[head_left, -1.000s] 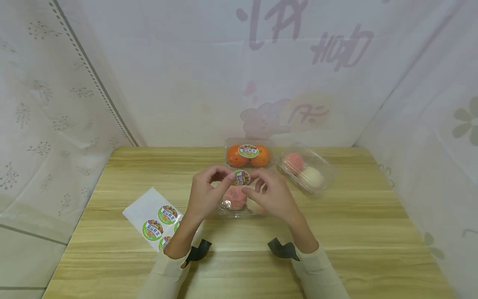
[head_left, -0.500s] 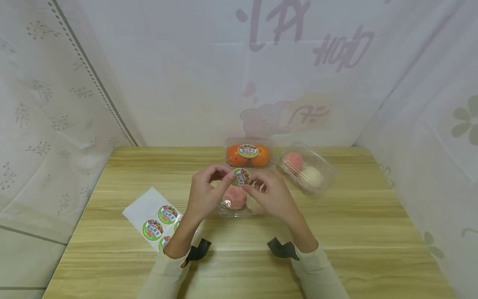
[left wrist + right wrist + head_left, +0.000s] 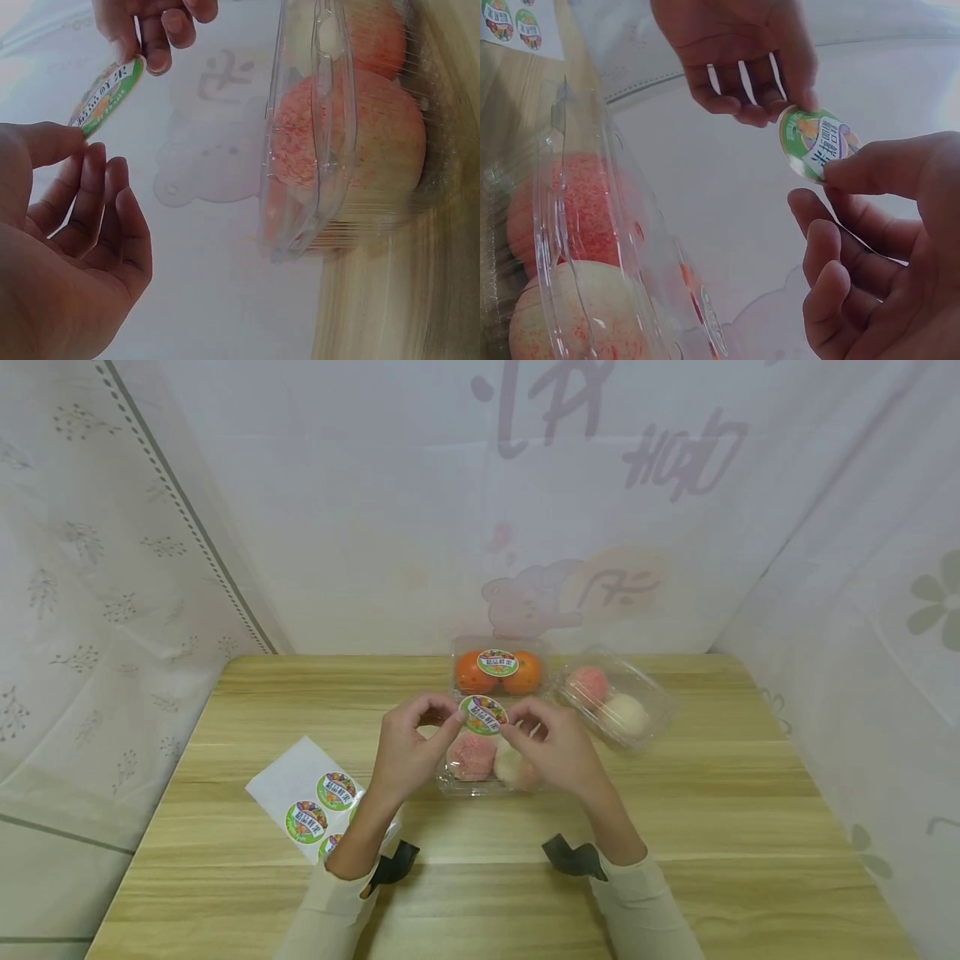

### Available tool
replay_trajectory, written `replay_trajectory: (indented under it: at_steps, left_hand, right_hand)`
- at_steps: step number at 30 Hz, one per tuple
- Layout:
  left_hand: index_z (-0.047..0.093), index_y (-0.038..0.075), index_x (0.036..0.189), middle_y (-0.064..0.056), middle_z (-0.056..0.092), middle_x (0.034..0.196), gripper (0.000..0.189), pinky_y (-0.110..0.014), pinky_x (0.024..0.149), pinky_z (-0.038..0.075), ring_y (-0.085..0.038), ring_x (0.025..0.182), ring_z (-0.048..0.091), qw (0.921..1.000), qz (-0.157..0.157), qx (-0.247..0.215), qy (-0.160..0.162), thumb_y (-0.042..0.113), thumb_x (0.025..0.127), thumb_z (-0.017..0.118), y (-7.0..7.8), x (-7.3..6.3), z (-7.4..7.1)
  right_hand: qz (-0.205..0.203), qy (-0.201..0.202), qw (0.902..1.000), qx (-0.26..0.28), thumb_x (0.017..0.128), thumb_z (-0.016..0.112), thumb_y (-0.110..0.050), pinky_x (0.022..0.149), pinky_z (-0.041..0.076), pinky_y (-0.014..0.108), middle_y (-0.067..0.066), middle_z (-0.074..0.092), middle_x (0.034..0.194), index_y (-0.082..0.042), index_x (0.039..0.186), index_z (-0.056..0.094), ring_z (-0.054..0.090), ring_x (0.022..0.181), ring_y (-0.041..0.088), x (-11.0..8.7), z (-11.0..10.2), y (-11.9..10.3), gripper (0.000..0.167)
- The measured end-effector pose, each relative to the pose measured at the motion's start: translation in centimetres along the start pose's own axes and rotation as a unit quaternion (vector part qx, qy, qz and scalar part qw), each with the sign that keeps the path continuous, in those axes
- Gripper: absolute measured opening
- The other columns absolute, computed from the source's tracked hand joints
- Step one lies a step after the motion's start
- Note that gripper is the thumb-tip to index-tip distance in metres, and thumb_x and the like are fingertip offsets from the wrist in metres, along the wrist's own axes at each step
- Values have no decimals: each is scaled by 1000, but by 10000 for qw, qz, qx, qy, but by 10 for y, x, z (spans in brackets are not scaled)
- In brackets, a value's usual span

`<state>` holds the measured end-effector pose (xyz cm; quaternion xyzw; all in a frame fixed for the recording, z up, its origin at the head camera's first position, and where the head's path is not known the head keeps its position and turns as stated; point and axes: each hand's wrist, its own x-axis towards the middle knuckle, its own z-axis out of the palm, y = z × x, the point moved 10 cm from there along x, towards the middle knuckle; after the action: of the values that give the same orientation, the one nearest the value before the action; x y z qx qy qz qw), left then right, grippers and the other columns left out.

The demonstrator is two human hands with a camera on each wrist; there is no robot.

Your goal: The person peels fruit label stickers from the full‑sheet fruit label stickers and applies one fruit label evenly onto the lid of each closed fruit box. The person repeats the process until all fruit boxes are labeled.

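A round green-and-white sticker with fruit pictures and lettering is held up between both hands. The left hand pinches its left edge between thumb and fingertips. At the opposite edge, the right hand pinches it the same way. In both wrist views the sticker stands apart from the clear plastic box. That box lies below the hands and holds a pink peach and a paler peach, partly covered by the right hand in the head view.
Behind stands a clear box with two orange fruits and a sticker on its lid. To its right, another clear box holds a pink and a pale fruit. A sticker sheet lies at left, partly under the left forearm.
The sticker has turned from a steeply slanted lie to a flatter one, its lettering now facing the head camera more fully. The right hand has shifted slightly right and down.
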<state>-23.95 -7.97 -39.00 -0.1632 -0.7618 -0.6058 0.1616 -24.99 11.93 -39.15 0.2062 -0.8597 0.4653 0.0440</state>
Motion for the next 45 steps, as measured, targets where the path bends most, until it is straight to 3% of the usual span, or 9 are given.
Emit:
replay_trajectory:
  at_steps: [6,14,32,40,45]
  left_hand:
    - [76,2,99,-6,76,95,4,-37,84,62,-21,87,72,9997,103,54,-205,4,98,79,-1,-1,6]
    - [77,3,101,-3,75,93,5,-37,82,63,-18,85,72,9985,21,236,-500,8,100,79,-4,-3,12]
    - [74,1,111,-7,77,95,13,-34,79,63,-22,85,74,9991,-47,141,-400,4,100,78,-7,-2,13]
    - [73,-1,112,-7,76,92,14,-31,77,63,-21,81,74,9996,-160,38,-241,1,99,76,-10,-4,12]
    - [73,-1,115,-7,77,91,17,-31,75,62,-21,79,73,9996,-148,2,-243,0,99,76,-12,-3,12]
  right_hand:
    - [382,148,9986,342,103,76,-8,72,53,30,1,72,92,-6,105,72,64,82,21,0,-5,6,5]
    - [387,445,9971,485,103,76,-5,73,51,28,5,71,94,-5,108,74,64,86,22,0,-14,7,5]
    - [237,222,9986,406,103,76,-8,71,51,28,2,72,91,-5,108,77,63,81,21,1,-13,5,6]
    - [315,224,9970,676,99,83,-12,72,50,27,5,74,97,-7,121,75,64,85,22,-1,-13,6,24]
    - [256,270,9976,584,97,84,-8,70,51,28,4,74,95,-8,120,76,65,83,23,2,-14,4,24]
